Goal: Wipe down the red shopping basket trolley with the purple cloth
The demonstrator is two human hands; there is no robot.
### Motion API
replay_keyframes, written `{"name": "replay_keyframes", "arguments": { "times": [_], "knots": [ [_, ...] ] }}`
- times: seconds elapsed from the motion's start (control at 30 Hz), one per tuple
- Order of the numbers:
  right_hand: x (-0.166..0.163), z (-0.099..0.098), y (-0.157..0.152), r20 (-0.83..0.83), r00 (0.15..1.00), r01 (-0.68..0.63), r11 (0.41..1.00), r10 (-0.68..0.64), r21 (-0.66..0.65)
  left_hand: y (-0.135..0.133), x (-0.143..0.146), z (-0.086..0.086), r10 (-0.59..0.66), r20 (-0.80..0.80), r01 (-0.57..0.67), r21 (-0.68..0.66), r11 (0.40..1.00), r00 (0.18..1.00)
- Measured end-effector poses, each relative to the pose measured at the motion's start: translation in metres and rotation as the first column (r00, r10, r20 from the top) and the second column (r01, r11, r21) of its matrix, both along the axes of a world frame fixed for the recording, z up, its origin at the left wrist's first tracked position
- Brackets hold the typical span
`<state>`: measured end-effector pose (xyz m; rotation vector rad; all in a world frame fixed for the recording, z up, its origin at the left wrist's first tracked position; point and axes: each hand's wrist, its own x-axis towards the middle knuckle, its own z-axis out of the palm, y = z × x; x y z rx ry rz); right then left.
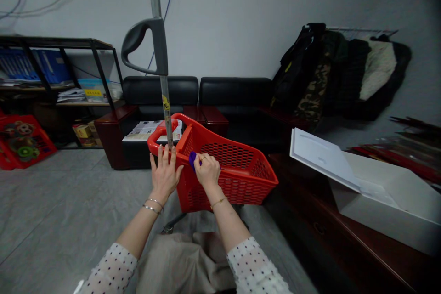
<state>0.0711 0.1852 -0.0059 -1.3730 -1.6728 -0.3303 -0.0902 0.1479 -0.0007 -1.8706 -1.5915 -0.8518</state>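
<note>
Red basket (237,188) against left hand (164,173), purple cloth (192,159) in right hand (208,171)

Left hand (164,173) against red basket (241,189); right hand (208,170) gripping purple cloth (192,160).

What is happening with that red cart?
A person's right hand grips what looks like a purple cloth at the red cart's edge. The left hand lies spread at the cart's handle, near the foot of a metal pole. The cart stands in front of a black sofa, and an open white box is to the right.
</note>
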Motion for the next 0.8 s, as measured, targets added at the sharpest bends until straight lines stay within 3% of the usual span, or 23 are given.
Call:
{"name": "replay_keyframes", "arguments": {
  "times": [0.13,0.23,0.33,0.47,0.63,0.8],
  "knots": [
    [0.019,-0.01,-0.001,-0.002,0.997,0.08,0.996,-0.081,-0.037,-0.003,-0.001,-0.008,0.021,-0.03,-0.022,-0.013,1.0,0.999],
    [0.016,-0.006,0.0,0.004,0.991,0.136,0.985,-0.137,-0.104,-0.004,0.001,-0.016,-0.039,-0.064,0.036,-0.051,0.998,0.997],
    [0.006,0.0,-0.001,0.021,0.996,0.087,0.99,-0.085,-0.113,-0.003,0.004,-0.018,-0.106,-0.107,0.098,-0.077,0.992,0.989],
    [0.015,-0.007,-0.003,0.034,0.999,0.015,0.996,-0.012,-0.092,0.003,0.009,-0.008,-0.13,-0.133,0.121,-0.078,0.99,0.983],
    [0.041,-0.025,-0.001,-0.002,0.995,0.104,0.991,-0.104,-0.086,0.014,0.016,0.006,-0.187,-0.204,0.168,-0.106,0.98,0.961],
    [0.021,-0.016,0.003,0.018,0.988,0.157,0.979,-0.156,-0.127,0.022,0.026,0.01,-0.222,-0.212,0.2,-0.122,0.972,0.952]
  ]
}}
